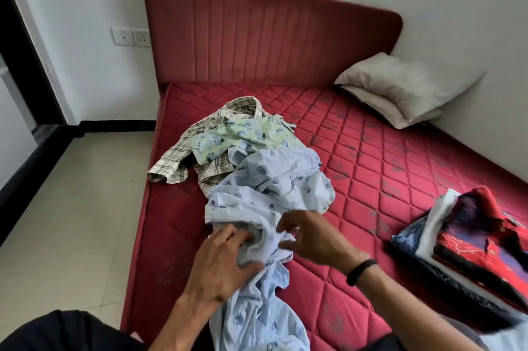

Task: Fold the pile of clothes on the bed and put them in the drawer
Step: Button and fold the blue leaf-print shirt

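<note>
Pale blue leaf-print shirt (268,196) crumpled on red bed (371,167), left hand (225,262) gripping its fabric, right hand (311,236) alongside pinching a fold, folded stack (468,247) right of the hands

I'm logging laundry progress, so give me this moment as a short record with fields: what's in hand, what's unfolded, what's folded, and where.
surface: red quilted mattress
in hand: light blue leaf-print shirt, crumpled
left hand: fingers curled, gripping the blue shirt's fabric
right hand: fingers pinching the same shirt
unfolded pile: green floral shirt over a plaid shirt, beyond the blue one
folded stack: red, white and denim items, on the mattress at right
pillow: by the headboard
drawer: not in view
</note>
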The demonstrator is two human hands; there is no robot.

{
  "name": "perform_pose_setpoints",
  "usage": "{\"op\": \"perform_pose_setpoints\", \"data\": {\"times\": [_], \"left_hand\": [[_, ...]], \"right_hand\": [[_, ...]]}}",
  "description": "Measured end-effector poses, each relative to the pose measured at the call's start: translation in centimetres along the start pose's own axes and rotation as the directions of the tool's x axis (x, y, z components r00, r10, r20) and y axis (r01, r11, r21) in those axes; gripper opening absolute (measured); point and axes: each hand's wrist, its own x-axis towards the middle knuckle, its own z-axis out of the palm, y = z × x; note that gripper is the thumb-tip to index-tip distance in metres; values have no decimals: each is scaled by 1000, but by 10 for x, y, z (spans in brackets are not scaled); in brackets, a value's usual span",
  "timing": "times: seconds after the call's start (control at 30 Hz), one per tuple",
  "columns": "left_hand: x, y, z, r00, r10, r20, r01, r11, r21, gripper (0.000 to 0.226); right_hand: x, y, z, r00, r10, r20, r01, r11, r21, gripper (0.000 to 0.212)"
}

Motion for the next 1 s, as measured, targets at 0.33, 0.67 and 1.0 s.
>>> {"op": "perform_pose_setpoints", "data": {"times": [0.33,0.67,1.0], "left_hand": [[-18,6,-22,971,-126,-202,75,967,-244,14],[71,40,-145,960,-260,-106,104,678,-727,18],[110,59,-277,961,-47,-271,97,980,176,23]], "right_hand": [[8,-7,43,989,-136,-66,128,986,-111,33],[53,-92,-55,897,-276,-345,314,948,58,39],[60,-175,-248,783,-159,-602,348,913,212,17]]}}
